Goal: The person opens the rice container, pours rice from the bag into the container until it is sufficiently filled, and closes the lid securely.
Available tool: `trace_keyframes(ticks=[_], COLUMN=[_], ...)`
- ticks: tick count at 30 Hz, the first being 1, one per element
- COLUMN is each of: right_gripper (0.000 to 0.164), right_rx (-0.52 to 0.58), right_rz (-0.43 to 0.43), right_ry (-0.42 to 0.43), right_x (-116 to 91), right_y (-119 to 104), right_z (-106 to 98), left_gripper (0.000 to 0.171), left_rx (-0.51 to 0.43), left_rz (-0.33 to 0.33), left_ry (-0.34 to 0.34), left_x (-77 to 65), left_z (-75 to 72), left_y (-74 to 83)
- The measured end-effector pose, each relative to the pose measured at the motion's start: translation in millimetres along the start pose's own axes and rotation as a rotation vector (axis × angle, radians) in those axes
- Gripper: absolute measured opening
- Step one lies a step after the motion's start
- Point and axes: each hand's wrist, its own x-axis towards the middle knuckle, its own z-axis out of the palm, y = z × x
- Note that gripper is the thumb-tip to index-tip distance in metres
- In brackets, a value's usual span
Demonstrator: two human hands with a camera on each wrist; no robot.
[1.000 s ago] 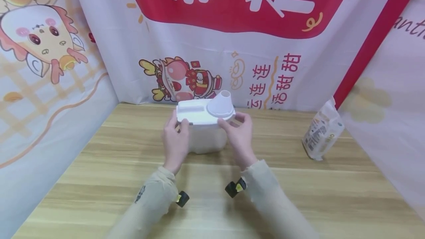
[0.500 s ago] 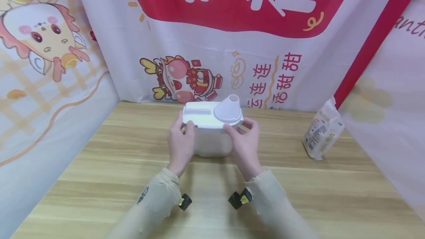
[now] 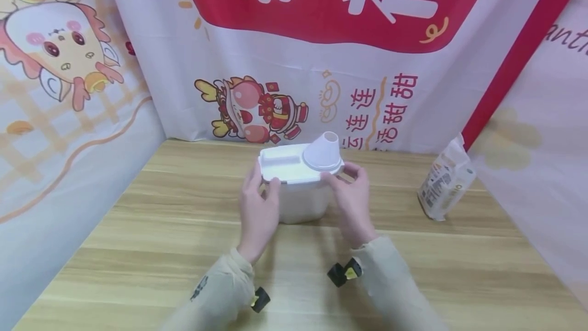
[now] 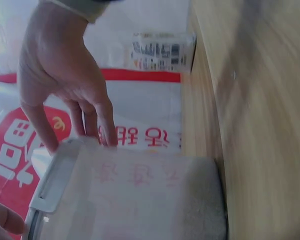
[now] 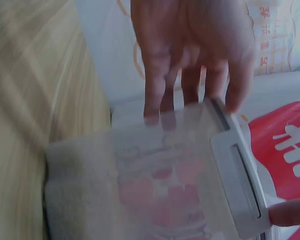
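A translucent plastic storage container [image 3: 300,202] with a white lid [image 3: 287,171] stands upright on the wooden table, a cone-shaped spout [image 3: 322,152] at the lid's right end. Greyish, grainy-looking matter shows low inside it in both wrist views. My left hand [image 3: 259,216] grips the lid's left end, its thumb at the front rim and fingers along the side. At the other end, my right hand [image 3: 351,201] holds the lid's rim the same way. The left wrist view shows the right hand [image 4: 65,65] across the container; the right wrist view shows the left hand [image 5: 195,45].
A white printed packet [image 3: 446,183] stands at the right on the wooden table [image 3: 184,249]. Behind the table hangs a red and white printed cloth [image 3: 275,60], with more printed cloth at both sides.
Both hands and the container have shifted to the right and slightly toward me across the table. The grip looks the same, and the packet has stayed put.
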Motion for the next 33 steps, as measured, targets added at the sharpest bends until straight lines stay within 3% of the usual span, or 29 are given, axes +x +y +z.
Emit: trace_keyframes(ticks=[5,8,12,16,21,25,29,33], right_gripper=[0.06,0.063,0.068,0.072,0.084,0.089,0.086,0.081], right_rx=[0.013,0.023,0.032,0.096,0.135,0.116,0.111,0.125], right_rz=[-0.013,0.009,0.061,0.121,0.121,0.092,0.077,0.072], right_ry=[-0.078,-0.095,-0.088,-0.102,-0.132,-0.116,-0.078,-0.054], right_x=[10.4,9.3,-1.7,-18.9,-38.7,-46.3,-49.4,-50.0], right_y=[1.6,1.6,-0.1,-0.2,1.3,2.3,4.2,4.0], right_z=[-16.9,-25.1,-28.2,-22.5,-11.7,-3.9,2.2,7.8], left_gripper=[0.056,0.052,0.056,0.06,0.056,0.051,0.044,0.037], left_rx=[-0.019,0.004,0.012,-0.006,-0.145,-0.163,-0.113,-0.136], left_rz=[-0.028,-0.074,-0.117,-0.13,-0.174,-0.21,-0.233,-0.264], left_ry=[-0.095,-0.128,-0.164,-0.239,-0.326,-0.345,-0.322,-0.302], left_x=[-18.6,-17.9,3.2,31.7,57.6,66.9,68.4,67.6], left_z=[-7.2,-19.4,-32.8,-34.3,-25.3,-17.2,-12.2,-11.7], left_y=[7.7,7.3,0.7,-8.6,-19.0,-21.2,-20.6,-18.5])
